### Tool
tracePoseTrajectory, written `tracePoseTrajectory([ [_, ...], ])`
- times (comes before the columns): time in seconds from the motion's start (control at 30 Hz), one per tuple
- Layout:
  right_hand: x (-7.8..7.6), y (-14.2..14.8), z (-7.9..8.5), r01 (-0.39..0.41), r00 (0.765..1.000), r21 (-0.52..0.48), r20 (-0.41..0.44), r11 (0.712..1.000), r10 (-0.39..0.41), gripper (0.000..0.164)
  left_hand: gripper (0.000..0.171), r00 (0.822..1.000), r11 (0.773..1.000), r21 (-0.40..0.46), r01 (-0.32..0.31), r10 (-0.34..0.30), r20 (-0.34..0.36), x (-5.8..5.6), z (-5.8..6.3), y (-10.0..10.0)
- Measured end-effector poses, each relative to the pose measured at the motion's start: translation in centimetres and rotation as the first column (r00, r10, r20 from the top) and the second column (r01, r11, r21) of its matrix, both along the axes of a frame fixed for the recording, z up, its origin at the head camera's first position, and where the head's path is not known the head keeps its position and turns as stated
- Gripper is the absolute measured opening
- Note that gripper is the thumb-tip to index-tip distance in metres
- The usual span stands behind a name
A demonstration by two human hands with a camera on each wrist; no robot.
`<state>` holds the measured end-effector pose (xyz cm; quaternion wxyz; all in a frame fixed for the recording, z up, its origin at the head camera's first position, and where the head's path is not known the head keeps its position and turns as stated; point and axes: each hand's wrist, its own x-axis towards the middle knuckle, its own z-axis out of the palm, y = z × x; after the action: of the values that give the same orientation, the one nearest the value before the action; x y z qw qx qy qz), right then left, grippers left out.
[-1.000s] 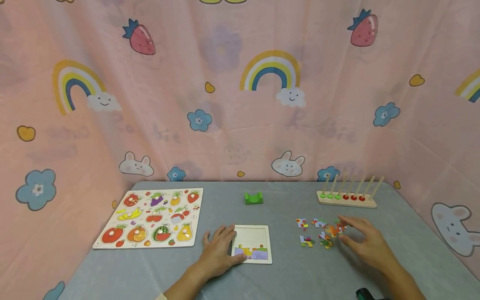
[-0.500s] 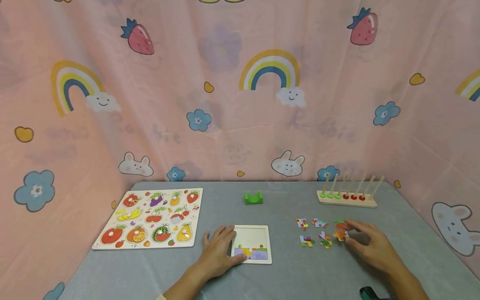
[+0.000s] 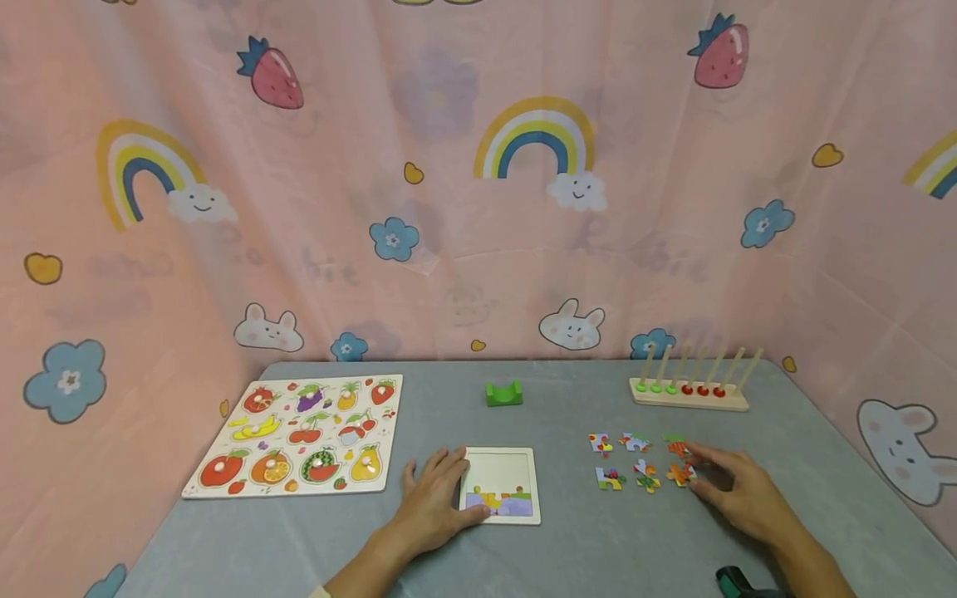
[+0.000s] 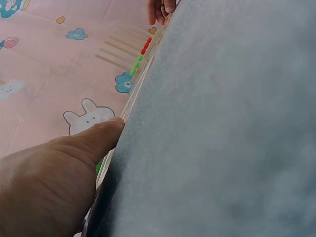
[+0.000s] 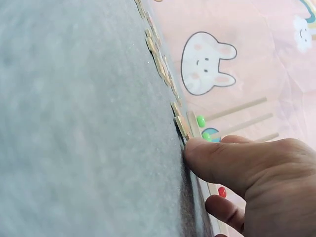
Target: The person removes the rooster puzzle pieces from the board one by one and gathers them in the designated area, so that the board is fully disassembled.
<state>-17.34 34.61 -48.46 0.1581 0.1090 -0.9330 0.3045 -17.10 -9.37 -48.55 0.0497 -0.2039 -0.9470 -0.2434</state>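
My left hand [image 3: 434, 507] rests at the left side of a small white puzzle tray [image 3: 537, 486], its thumb over the lower edge and its fingers near the upper left corner. Joined purple, green and yellow pieces [image 3: 516, 504] fill the tray's lower part. On the right, my right hand [image 3: 740, 494] has its index fingertip at an orange-and-green puzzle piece [image 3: 676, 448] and its thumb at an orange piece [image 3: 680, 475]. In the right wrist view the thumb [image 5: 207, 155] meets the end of a thin piece [image 5: 181, 127] lying flat. Several other loose pieces [image 3: 609, 479] lie left of these.
A fruit knob puzzle board [image 3: 389, 432] lies at the left. A green curved block [image 3: 504, 394] stands behind the tray. At the back right is a wooden peg stand [image 3: 691, 401] with green and red beads. A black-and-green object [image 3: 733, 581] shows at the lower edge.
My right hand has shifted slightly right and down. The two orange pieces by its fingers, bunched together before, now lie apart, one behind the other. My left hand stays on the tray.
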Motion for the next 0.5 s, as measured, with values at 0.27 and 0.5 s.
tracePoseTrajectory([
  [0.27, 0.0, 0.0, 0.4, -0.003, 1.000, -0.013, 0.015, 1.000, 0.003, 0.055, 0.071, 1.000, 1.000, 0.003, 0.001, -0.001, -0.008, -0.1, -0.2, 0.0],
  [0.5, 0.1, -0.3, 2.2, -0.055, 0.996, -0.043, 0.070, 0.998, 0.058, 0.055, 0.072, 1.000, 1.000, 0.000, 0.004, -0.004, -0.002, -0.1, -0.3, -0.1],
])
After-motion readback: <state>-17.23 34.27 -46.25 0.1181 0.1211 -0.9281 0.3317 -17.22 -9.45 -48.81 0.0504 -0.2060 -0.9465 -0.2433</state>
